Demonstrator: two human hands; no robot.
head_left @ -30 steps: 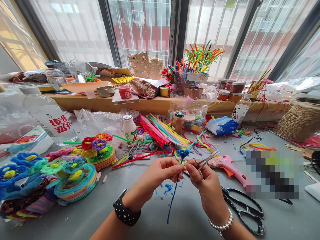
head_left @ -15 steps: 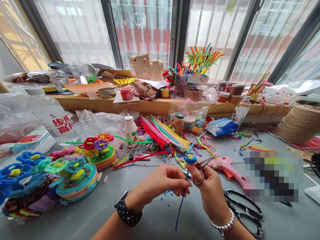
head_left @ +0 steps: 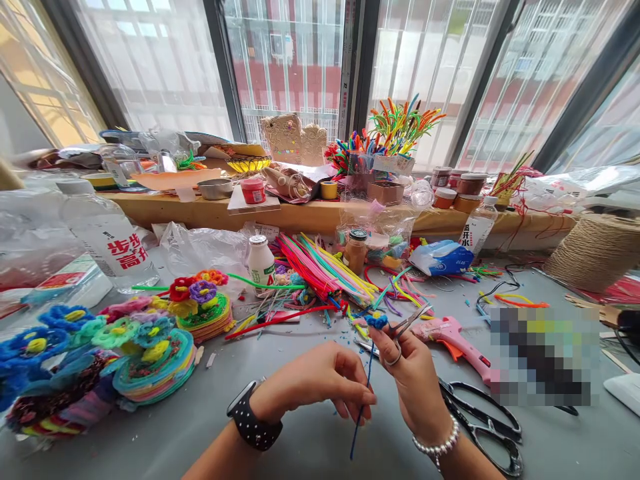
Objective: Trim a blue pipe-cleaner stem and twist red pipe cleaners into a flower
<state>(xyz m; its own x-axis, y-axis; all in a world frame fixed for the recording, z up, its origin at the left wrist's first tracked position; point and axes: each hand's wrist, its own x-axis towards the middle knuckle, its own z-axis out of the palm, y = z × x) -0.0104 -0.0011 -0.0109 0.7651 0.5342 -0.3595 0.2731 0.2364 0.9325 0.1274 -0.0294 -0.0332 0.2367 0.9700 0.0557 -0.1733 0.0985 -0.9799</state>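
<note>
Between the fingertips of my right hand (head_left: 411,373) is a small blue fuzzy pipe-cleaner flower (head_left: 376,321) with a yellow centre. The same hand keeps a pair of small metal scissors (head_left: 411,320), a finger through one loop, blades pointing up and away to the right. From the flower a thin dark-blue stem (head_left: 371,363) hangs down. My left hand (head_left: 330,383) pinches this stem lower down, its tail sticking out below the fingers. Large black-handled scissors (head_left: 483,423) lie beside my right wrist.
Finished pipe-cleaner flowers (head_left: 120,330) on layered round bases stand at the left. A heap of pipe cleaners (head_left: 327,270) lies beyond my hands. The pink glue gun (head_left: 457,337), a twine spool (head_left: 593,250) and a pixelated patch are at the right. Jars and bottles line the back.
My left hand has slid down the stem, away from the flower. My right hand, with flower and small scissors, has shifted slightly left.
</note>
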